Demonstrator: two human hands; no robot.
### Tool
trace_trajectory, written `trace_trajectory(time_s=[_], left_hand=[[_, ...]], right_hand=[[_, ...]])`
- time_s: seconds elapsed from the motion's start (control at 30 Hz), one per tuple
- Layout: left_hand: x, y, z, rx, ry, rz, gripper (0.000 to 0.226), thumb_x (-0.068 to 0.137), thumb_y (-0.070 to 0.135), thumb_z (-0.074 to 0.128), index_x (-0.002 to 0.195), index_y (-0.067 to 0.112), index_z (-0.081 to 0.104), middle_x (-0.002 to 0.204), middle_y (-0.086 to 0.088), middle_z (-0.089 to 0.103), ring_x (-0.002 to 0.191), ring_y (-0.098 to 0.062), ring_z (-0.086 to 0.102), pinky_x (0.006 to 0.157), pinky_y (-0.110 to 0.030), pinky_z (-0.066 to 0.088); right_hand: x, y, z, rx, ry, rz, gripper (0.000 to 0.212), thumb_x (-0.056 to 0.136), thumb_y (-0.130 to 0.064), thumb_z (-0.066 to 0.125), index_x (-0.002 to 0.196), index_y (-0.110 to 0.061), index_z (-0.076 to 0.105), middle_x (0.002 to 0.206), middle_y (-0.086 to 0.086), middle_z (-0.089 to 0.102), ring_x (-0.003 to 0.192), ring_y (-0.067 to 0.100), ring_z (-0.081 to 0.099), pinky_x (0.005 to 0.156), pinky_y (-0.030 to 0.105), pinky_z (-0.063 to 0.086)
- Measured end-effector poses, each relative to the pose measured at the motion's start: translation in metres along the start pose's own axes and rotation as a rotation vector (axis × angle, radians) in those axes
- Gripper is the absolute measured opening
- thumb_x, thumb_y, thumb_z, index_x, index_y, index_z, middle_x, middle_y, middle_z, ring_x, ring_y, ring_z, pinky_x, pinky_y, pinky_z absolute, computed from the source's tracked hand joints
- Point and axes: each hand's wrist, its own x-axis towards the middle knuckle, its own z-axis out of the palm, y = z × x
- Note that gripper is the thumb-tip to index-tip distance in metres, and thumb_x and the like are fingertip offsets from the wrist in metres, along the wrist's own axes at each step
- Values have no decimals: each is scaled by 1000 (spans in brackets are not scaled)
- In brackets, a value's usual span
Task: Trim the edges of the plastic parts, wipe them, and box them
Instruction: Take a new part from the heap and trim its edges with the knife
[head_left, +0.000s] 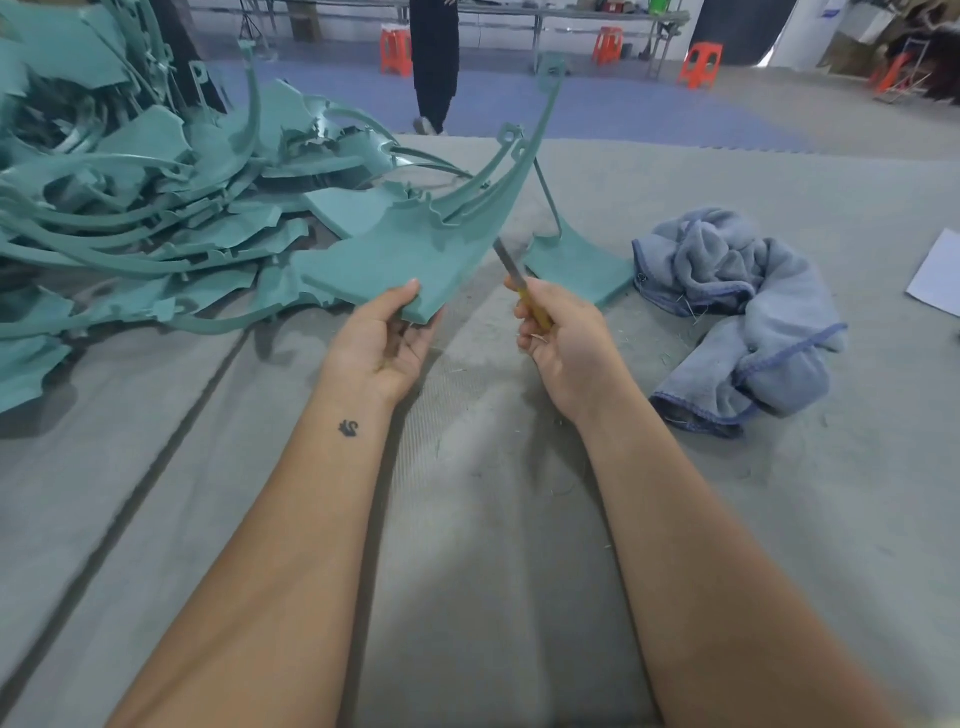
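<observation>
While left hand (387, 340) pinches teal part (415, 260), right hand (563, 338) grips knife (519, 283), blade at part's edge.

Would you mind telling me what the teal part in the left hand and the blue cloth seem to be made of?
The teal part looks like matte moulded plastic: uniform colour, thin rigid curved strips. The blue cloth looks like soft terry or microfibre: fuzzy pile, crumpled folds, stitched hem.

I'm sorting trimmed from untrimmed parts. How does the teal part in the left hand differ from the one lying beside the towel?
The held part is lifted off the mat, gripped at its corner by the left hand, with the knife in the right hand at its edge. The part by the towel lies untouched on the mat, beside the blue towel. Both are teal with long curved arms.
</observation>
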Motion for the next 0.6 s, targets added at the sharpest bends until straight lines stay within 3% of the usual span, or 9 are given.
trace_trajectory(time_s=[0.13,0.3,0.43,0.6], left_hand=[[-2,0,2,-42,-6,-7,8,87,-7,61,94,-2,61,82,-14,72,83,-25,70,71,-35,61],[-5,-2,4,-59,-19,-57,34,91,-6,57,125,-6,55,122,-20,64,109,-31,65,63,-30,61],[-9,1,5,-34,-47,-130,42,92,-3,54,134,-10,48,130,-24,58,91,-30,68,53,-25,57],[-11,2,5,-15,-32,-167,44,92,-1,55,135,-9,48,129,-23,59,75,-28,71,53,-23,57]], right_hand=[[-6,11,-5,-12,-65,-142,15,95,-8,57,85,-17,64,73,-3,50,65,9,46,68,22,43],[-2,13,-4,-70,-70,-196,9,99,-21,51,91,-19,54,69,1,66,56,13,55,57,25,49],[2,14,-3,-119,-9,-292,22,100,-26,48,83,-21,60,58,-6,54,51,7,44,51,17,40],[10,14,-7,-128,35,-308,29,102,-26,44,79,-21,62,55,-10,50,50,5,41,50,14,38]])
